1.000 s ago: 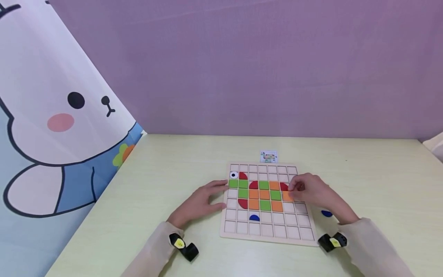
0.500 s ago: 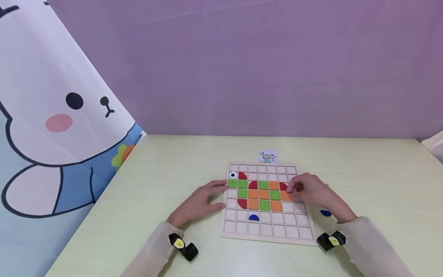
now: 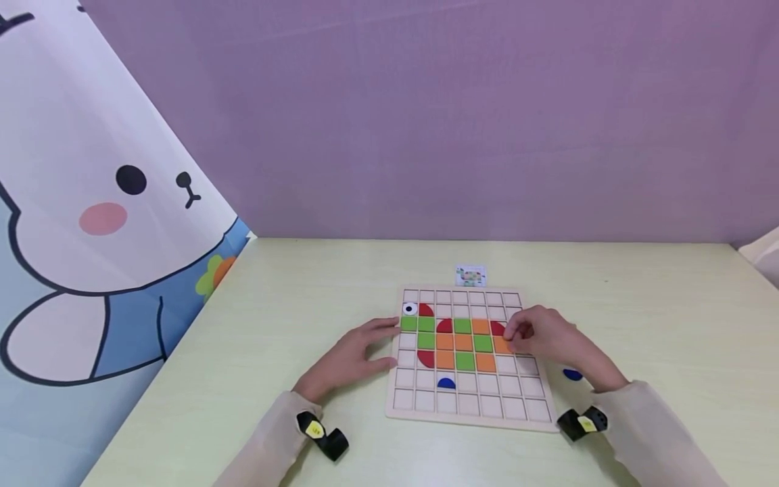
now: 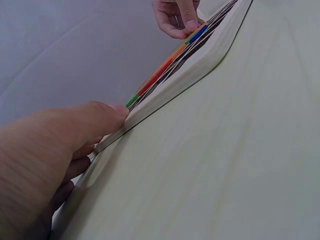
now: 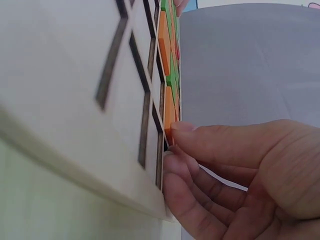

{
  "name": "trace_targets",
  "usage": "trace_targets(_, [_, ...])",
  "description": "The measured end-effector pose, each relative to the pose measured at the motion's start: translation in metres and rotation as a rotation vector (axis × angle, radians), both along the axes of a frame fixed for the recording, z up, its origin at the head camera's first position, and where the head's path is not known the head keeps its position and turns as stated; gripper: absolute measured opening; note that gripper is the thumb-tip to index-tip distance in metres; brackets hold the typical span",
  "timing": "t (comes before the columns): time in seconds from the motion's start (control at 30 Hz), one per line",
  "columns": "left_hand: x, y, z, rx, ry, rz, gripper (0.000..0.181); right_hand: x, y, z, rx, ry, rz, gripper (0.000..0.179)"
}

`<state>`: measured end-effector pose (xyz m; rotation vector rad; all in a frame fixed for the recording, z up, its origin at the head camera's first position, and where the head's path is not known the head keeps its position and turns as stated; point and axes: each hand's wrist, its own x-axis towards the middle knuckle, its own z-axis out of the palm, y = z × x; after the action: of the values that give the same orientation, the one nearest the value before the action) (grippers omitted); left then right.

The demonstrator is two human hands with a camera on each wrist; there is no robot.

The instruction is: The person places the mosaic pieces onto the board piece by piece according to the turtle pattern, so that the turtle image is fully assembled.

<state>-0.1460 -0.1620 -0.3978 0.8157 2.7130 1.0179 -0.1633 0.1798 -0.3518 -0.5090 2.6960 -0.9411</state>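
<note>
A pale wooden grid board [image 3: 468, 406] lies on the table, with green, orange and red tiles set in its cells. Near its right side, the thumb and finger of my right hand [image 3: 550, 338] pinch an orange square tile [image 3: 500, 344], which looks seated in a cell in the right wrist view. A red quarter-round tile [image 3: 497, 328] is just above it, partly behind the fingertips. My left hand [image 3: 347, 352] rests at the board's left edge, thumb and fingers spread and touching the rim. A round eye tile [image 3: 410, 309] and a blue half-round tile [image 3: 447, 383] also sit on the board.
Behind the board lies a small picture card [image 3: 471, 276]. To the right, a blue piece [image 3: 573, 374] is on the table, partly under the right forearm. A purple cloth backdrop [image 3: 475, 122] rises at the table's far edge, and a cartoon print [image 3: 103, 270] hangs at left.
Both hands keep their places, the right one still at the orange tile. Only a slight shift of the head view shows.
</note>
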Motion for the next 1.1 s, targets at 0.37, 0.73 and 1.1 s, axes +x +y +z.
trace_targets(0.37, [0.001, 0.001, 0.001, 0.0, 0.008, -0.002, 0.054, -0.002, 0.02, 0.009, 0.02, 0.058, -0.016, 0.007])
trace_targets(0.73, [0.001, -0.001, 0.0, 0.001, -0.002, 0.008, 0.054, -0.009, 0.058, 0.006, 0.049, 0.094, -0.093, 0.019])
trace_targets(1.1, [0.0, -0.001, -0.002, -0.002, 0.002, -0.002, 0.054, -0.015, 0.079, 0.001, 0.106, 0.06, -0.126, 0.036])
